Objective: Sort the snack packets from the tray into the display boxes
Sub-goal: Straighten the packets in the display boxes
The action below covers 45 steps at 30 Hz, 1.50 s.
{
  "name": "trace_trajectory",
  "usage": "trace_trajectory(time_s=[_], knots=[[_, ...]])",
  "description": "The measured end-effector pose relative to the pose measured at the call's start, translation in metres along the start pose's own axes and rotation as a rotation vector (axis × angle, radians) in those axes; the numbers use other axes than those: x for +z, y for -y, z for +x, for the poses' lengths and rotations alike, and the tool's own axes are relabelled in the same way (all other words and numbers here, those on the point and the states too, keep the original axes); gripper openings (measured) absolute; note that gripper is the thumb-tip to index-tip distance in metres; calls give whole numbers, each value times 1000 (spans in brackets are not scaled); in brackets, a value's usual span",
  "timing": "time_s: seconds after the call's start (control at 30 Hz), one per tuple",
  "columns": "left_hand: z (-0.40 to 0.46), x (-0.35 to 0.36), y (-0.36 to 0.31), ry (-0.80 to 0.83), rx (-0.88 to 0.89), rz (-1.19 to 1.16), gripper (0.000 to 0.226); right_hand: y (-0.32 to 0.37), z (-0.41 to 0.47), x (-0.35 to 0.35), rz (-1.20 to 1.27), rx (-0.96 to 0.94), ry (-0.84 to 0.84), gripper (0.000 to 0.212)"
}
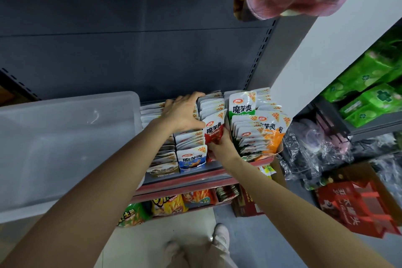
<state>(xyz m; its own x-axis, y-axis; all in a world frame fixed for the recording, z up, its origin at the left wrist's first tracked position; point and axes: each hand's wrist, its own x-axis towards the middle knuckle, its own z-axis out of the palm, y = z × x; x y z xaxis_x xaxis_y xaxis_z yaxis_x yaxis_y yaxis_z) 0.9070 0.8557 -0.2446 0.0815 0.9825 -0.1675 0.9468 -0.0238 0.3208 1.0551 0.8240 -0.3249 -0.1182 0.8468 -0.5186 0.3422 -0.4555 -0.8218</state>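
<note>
From the head view, we see our left hand [185,113] laid over the tops of a row of packets [212,104] standing in the display boxes [279,148] on the shelf [187,177]. Its fingers are curled over the back of the row, and we judge that this holds the packets back to open a slot at the front. Our right hand [219,143] grips a red packet [214,129] from below, fingers clamped on its lower edge, holding it upright at the front of that same row, presumably so it slides in face-forward like its neighbours. Blue packets [191,159] stand in the row just left, green packets [241,106] and orange packets [273,135] to the right, so each flavour keeps its own box. The clear tray [65,137] sits at the left on the same shelf, close at hand; whether any packets remain in it we cannot tell.
</note>
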Motion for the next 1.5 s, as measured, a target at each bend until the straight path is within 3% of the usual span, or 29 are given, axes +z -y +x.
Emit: trace_trajectory(time_s=[0.2,0.3,0.4,0.5,0.6,0.7,0.83,0.97,1.1,1.2,1.37,1.5], knots=[[-5,3,-7,-26,-46,15,98,11,5,-2,-7,23,-28,53],[-4,0,-7,-36,-44,-13,96,6,18,8,82,171,-19,61],[-4,-2,-6,-20,-40,-37,92,-9,36,12,87,174,-40,66],[-6,-2,-7,-7,-31,-38,91,7,17,9,135,52,-59,31],[-6,-1,-7,-6,-37,-35,92,8,12,8,84,16,-49,31],[-7,1,-6,-17,-41,-24,97,16,3,3,-126,50,2,9],[-17,2,-7,-99,-5,-79,97,40,-13,-7,-351,-19,1,32],[-31,2,-7,-194,40,-205,69,67,-42,-18,-543,-213,-76,66],[-34,3,-6,-189,64,-193,56,78,-55,-24,-1041,-451,-105,85],[-30,5,-5,-155,76,-80,57,81,-50,-26,-1298,-567,-123,78],[-30,10,-9,-92,68,63,59,83,-43,-33,-1472,-664,-181,55],[-30,12,-9,-134,-8,67,58,83,-33,-39,-1559,-727,-155,78]])
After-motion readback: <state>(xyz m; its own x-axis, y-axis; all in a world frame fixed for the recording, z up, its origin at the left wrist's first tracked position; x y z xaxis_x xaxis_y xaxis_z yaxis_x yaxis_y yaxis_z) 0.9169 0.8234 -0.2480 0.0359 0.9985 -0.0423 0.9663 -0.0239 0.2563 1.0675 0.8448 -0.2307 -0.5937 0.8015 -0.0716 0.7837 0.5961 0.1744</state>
